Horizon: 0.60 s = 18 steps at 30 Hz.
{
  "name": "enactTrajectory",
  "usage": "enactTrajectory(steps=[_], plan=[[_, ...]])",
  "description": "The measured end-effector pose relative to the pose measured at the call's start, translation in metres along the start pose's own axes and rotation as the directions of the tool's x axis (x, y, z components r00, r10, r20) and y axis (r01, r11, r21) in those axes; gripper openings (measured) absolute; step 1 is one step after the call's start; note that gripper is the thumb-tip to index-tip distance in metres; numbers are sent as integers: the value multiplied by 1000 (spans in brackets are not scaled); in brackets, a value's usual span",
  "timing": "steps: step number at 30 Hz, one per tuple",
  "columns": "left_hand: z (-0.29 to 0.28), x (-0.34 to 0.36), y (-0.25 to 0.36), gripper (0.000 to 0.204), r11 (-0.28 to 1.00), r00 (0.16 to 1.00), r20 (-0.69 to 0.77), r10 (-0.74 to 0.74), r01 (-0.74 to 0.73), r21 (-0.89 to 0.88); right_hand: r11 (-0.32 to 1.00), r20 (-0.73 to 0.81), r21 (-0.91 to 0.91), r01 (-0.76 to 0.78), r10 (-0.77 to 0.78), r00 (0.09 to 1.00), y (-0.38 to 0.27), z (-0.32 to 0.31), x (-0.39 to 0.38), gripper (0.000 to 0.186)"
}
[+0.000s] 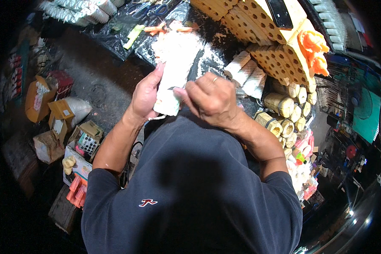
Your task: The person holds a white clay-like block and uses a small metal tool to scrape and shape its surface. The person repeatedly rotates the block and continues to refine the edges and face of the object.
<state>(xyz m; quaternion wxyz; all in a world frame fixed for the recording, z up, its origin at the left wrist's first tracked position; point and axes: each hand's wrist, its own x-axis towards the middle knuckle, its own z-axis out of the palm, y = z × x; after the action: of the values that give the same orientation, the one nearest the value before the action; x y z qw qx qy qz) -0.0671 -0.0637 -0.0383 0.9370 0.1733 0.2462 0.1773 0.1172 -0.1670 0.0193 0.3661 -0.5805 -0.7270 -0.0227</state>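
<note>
A thick white candle (173,95), washed out by bright light, stands out from my lap toward the table. A short pale wick hangs from its near end. Wrapped along the candle's left side, my left hand (147,94) grips it with the thumb pointing up its length. My right hand (210,97) is closed at the candle's right side, its thumb against the wax. Between that thumb and the curled fingers a small dark blade (172,88) shows at its tip; its handle is hidden in the fist. White shavings and orange scraps (155,28) lie beyond the candle.
Yellow blocks with rows of holes (262,25) are stacked at the far right, a phone (279,13) on top. White cylinders (246,74) and yellowish hollow pieces (281,106) lie right. Scissors (156,9) rest at the back; cardboard boxes (61,111) stand on the floor left.
</note>
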Motion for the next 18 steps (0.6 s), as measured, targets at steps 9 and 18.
enactTrajectory(steps=[9,18], plan=[[22,-12,4,57,946,994,-109,-26,59,318,980,-68,-180,-82,70,995,45,5,13,30],[18,-15,9,60,928,993,-108,-48,84,363,995,13,77,-59,58,998,53,-4,1,24]])
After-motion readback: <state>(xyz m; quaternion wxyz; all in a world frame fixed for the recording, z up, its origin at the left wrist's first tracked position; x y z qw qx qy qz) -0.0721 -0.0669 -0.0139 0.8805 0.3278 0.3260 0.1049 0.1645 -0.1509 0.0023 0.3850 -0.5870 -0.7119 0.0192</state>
